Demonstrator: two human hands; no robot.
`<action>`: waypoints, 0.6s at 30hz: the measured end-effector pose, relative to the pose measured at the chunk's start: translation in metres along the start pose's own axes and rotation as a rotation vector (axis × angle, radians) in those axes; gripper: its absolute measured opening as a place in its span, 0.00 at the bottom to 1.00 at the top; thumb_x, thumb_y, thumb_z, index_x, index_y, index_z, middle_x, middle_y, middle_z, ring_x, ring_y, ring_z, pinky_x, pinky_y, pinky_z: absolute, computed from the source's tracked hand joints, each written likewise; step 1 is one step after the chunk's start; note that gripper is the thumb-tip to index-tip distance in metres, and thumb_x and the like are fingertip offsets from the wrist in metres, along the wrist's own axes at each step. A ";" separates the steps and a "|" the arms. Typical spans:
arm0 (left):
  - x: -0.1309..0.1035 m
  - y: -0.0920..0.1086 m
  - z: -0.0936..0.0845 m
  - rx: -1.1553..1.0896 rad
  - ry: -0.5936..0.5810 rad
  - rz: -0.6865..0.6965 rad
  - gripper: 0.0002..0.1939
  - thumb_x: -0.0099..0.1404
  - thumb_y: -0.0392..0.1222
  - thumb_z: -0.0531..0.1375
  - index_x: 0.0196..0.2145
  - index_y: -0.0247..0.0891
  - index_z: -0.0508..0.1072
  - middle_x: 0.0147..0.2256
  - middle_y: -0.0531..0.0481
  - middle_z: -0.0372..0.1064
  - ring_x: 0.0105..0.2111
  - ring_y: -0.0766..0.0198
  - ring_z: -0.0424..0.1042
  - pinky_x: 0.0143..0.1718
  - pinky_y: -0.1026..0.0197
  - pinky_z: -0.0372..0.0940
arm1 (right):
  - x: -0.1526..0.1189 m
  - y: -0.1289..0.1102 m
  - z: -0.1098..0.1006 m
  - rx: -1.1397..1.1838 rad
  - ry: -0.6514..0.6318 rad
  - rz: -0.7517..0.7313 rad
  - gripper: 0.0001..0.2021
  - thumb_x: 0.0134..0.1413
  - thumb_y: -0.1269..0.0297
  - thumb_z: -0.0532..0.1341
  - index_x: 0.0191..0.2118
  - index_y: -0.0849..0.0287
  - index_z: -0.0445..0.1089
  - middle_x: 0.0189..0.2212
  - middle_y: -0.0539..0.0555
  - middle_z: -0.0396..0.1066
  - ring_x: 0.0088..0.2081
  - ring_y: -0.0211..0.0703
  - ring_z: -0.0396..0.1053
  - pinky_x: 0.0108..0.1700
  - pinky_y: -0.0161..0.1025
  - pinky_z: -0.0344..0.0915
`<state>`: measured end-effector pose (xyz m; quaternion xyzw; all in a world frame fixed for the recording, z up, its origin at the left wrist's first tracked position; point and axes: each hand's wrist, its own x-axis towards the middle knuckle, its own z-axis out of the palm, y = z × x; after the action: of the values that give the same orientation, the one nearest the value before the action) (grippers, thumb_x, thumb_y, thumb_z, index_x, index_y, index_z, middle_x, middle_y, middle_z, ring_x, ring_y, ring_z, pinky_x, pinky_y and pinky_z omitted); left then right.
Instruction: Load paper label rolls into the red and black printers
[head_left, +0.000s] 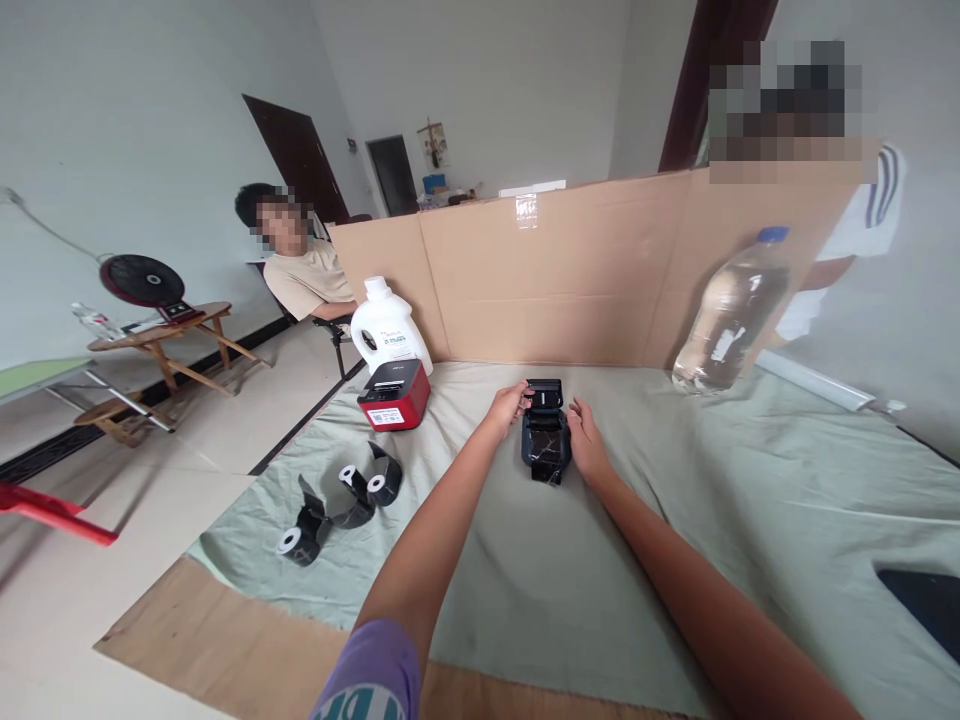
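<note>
A small dark portable label printer (534,440) lies on the green cloth with its lid (544,393) swung up at the far side. A strip of shiny black paper (550,448) covers its middle and hangs over the near edge. My left hand (510,408) is closed with its fingertips on the left edge of the raised lid. Against the printer's right side rests my right hand (587,438), its fingers bent around that side and partly hidden. Several black paper rolls (300,545) with loose tails stand to the left on the cloth.
A red and black receipt printer (395,397) stands before a white jug (390,325) at the back left. A cardboard sheet (547,280) walls off the far edge. A large clear bottle (731,315) leans at the right. A dark object (922,605) lies far right. Two people are beyond the cardboard.
</note>
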<state>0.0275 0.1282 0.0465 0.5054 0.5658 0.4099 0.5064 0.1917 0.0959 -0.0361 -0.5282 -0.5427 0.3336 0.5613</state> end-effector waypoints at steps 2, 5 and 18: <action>0.003 0.002 0.002 0.062 0.019 0.014 0.21 0.70 0.53 0.51 0.43 0.33 0.75 0.24 0.54 0.65 0.17 0.72 0.54 0.19 0.68 0.46 | 0.000 0.001 0.000 0.000 -0.009 -0.006 0.33 0.62 0.41 0.49 0.65 0.56 0.58 0.64 0.62 0.62 0.65 0.53 0.60 0.68 0.55 0.52; 0.003 0.001 0.002 0.199 0.045 0.072 0.15 0.67 0.48 0.56 0.43 0.35 0.76 0.25 0.53 0.67 0.19 0.71 0.58 0.22 0.67 0.52 | 0.000 0.000 0.000 -0.003 -0.018 -0.008 0.34 0.62 0.41 0.49 0.65 0.57 0.58 0.65 0.62 0.61 0.66 0.53 0.59 0.68 0.54 0.52; 0.000 0.042 0.024 0.883 -0.195 0.246 0.15 0.35 0.23 0.69 0.13 0.41 0.71 0.20 0.48 0.70 0.36 0.51 0.74 0.36 0.62 0.64 | 0.002 0.004 -0.001 0.026 -0.015 -0.010 0.32 0.61 0.42 0.52 0.63 0.56 0.60 0.64 0.61 0.62 0.63 0.55 0.62 0.67 0.56 0.54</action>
<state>0.0577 0.1335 0.0841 0.7720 0.5717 0.1375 0.2416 0.1940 0.0990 -0.0394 -0.5156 -0.5451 0.3417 0.5659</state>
